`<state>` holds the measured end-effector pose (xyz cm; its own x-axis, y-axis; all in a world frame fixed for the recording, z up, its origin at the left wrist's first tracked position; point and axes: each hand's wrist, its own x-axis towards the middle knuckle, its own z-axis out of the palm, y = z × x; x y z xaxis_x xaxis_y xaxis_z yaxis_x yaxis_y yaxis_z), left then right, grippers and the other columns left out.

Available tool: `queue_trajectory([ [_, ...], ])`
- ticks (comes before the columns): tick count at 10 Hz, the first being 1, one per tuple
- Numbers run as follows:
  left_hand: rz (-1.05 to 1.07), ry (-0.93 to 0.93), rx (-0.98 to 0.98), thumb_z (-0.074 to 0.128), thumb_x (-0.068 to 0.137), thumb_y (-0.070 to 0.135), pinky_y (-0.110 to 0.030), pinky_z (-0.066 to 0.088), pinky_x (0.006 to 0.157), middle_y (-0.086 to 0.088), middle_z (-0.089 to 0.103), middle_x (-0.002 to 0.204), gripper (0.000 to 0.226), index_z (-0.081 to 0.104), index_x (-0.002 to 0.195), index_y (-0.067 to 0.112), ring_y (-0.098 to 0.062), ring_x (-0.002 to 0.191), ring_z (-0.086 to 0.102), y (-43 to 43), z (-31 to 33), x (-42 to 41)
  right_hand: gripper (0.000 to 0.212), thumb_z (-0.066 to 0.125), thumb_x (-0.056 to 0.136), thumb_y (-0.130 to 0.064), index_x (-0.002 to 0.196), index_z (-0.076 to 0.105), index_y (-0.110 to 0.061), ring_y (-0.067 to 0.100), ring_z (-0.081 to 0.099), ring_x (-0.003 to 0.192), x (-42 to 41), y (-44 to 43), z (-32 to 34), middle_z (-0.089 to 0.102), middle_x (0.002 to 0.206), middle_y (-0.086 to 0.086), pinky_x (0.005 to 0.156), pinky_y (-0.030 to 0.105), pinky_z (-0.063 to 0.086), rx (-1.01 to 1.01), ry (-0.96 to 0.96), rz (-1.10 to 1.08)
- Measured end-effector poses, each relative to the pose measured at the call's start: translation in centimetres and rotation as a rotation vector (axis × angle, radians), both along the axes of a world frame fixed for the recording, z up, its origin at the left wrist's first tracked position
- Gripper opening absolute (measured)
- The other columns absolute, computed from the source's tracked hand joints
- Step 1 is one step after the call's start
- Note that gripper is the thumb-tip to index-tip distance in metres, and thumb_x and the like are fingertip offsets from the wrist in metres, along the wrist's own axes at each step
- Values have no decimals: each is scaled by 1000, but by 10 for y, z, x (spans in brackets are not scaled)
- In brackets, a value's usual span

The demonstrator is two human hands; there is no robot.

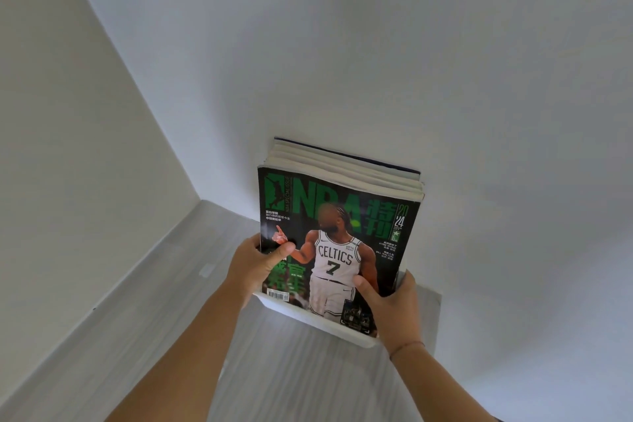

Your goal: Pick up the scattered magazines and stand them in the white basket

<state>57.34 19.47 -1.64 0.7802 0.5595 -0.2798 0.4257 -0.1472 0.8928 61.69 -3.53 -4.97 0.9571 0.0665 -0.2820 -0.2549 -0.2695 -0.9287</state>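
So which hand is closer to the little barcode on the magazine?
Left. The left hand grips the magazine's left edge just above the barcode; the right hand holds the opposite lower corner, by the white basket.

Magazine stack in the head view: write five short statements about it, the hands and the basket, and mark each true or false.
1. Both hands grip the magazine stack. True: the left hand holds its left edge and the right hand its lower right corner.
2. The front cover is red. False: it is green and black, with a player in a white Celtics jersey numbered 7.
3. The stack's lower end is inside the white basket. True.
4. The basket stands on a table. False: it stands on the pale wood floor, close to the white wall.
5. The right wrist is bare. False: it wears a thin bracelet.
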Motion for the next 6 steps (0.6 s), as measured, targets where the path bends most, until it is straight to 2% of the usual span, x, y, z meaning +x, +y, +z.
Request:
queue_trajectory([
  [1,-7,-10,49,68,44,68,-20,36,59,13,69,70,50,61,74,28,-8,70,65,-2,1,0,59,76,61,-53,100,38,-32,-1,56,78,0,2,2,55,89,-20,54,13,44,-25,-13,-12],
  [2,-28,12,111,64,48,69,-20,37,60,12,68,72,48,61,73,28,-8,70,64,-5,5,-1,60,75,62,-55,102,38,-30,5,58,79,0,2,3,55,90,-15,55,15,45,-48,7,-6],
  [3,-10,41,144,61,47,77,-33,47,77,2,70,88,57,61,79,30,-19,83,66,-6,4,-2,62,76,60,-54,103,39,-29,10,59,83,2,1,5,58,95,-9,58,17,48,-45,17,-1],
  [4,-25,109,231,52,48,85,-46,47,92,-5,63,105,73,60,93,29,-27,97,63,-9,2,-9,65,78,59,-52,105,38,-30,14,59,89,-1,0,9,58,104,-5,66,24,55,-56,8,18],
  [5,-14,186,289,51,61,80,-52,44,98,-6,60,117,74,58,110,25,-29,110,56,-8,5,-7,86,77,61,-52,128,34,-19,28,55,114,-3,1,16,51,126,7,90,48,53,-131,4,40],
  [6,90,182,280,56,77,64,-54,37,105,-11,49,136,71,46,131,19,-31,127,44,-22,-2,-33,102,73,69,-51,145,17,-13,33,39,131,-21,-5,34,33,144,12,105,51,39,-334,-51,-8],
])
